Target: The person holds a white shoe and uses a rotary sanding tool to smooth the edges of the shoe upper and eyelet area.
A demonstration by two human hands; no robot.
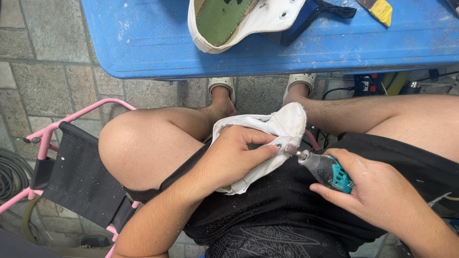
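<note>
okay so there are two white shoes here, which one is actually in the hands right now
The white shoe on the lap: the left hand grips it while the right hand holds a rotary tool against it. The other white shoe lies untouched on the blue table.

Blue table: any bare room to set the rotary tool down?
The blue table is bare on its left half, from the left edge to the white shoe. The right end is crowded by the shoe, its dark blue part and a yellow-tipped tool. Only a narrow strip along the near edge stays bare there.
</note>
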